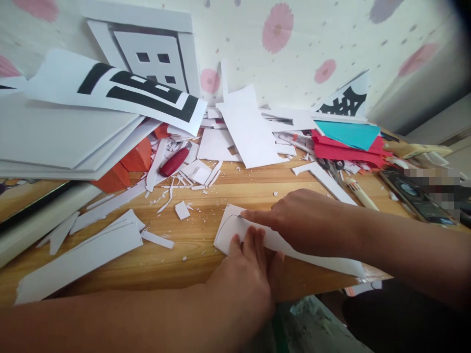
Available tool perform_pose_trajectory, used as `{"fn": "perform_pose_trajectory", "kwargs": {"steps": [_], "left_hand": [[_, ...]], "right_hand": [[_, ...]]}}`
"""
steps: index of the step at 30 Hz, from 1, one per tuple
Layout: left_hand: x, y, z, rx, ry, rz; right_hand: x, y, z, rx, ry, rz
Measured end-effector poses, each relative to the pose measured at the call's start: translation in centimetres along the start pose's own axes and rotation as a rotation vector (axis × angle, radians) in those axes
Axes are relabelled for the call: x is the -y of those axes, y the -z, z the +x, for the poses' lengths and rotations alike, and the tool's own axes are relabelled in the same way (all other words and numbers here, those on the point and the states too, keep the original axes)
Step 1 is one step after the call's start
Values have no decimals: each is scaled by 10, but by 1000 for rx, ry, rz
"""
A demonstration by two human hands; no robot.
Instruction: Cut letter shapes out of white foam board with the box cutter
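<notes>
A long white strip of paper or thin board (225, 226) lies on the wooden table, with a curved dark line drawn on its left end. My left hand (245, 277) presses its fingertips onto this end from the near side, holding the strip against the table. Over the strip is my right hand (298, 215), its index finger stretched to the end of the curved line. A small dark spot shows under that fingertip; what it is, I cannot make out. The thumb and other fingers of that hand are hidden. Towards the right, the strip curves under my right forearm.
White offcuts (81, 260) lie at left, with a red-handled tool (174, 163) among scraps farther back. White boards (59, 132) are stacked at left. Scissors (333, 169), a pen (360, 193) and a phone (415, 196) lie right. The table's edge (324, 289) is close.
</notes>
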State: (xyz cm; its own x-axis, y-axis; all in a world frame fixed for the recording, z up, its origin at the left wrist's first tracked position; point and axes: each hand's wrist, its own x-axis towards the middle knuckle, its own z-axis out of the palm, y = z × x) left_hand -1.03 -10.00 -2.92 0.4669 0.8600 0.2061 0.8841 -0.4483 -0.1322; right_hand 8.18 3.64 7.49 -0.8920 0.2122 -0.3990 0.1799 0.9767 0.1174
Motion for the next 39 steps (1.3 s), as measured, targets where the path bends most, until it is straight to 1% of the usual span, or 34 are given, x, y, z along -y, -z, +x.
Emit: {"fn": "perform_pose_trajectory", "kwargs": {"steps": [5,8,12,16,20,26,28,34,39], "left_hand": [[2,1,-1,7,-23,46],[1,1,-2,18,-21,66],[-1,-5,-4,16,-6,82],[-1,-8,-4,19,-14,129],[1,-7,-4,-8,-22,159],[-1,-12,-4,-74,28,169],[-1,-11,-4,-64,26,182],[3,0,-5,-17,-26,177],[3,-5,-5,-51,11,164]], "right_hand": [[-3,-2,-6,9,-10,-4],[-6,-6,-12,-24,-5,4],[-10,-11,-23,-77,10,-3],[-13,-15,-31,-64,7,-13],[-15,-15,-38,-37,-3,-18],[-20,-19,-50,-2,-29,-35],[-21,-21,-54,4,-32,-36],[-23,-24,-65,18,-46,-30],[-28,-27,-74,23,-47,-9]]}}
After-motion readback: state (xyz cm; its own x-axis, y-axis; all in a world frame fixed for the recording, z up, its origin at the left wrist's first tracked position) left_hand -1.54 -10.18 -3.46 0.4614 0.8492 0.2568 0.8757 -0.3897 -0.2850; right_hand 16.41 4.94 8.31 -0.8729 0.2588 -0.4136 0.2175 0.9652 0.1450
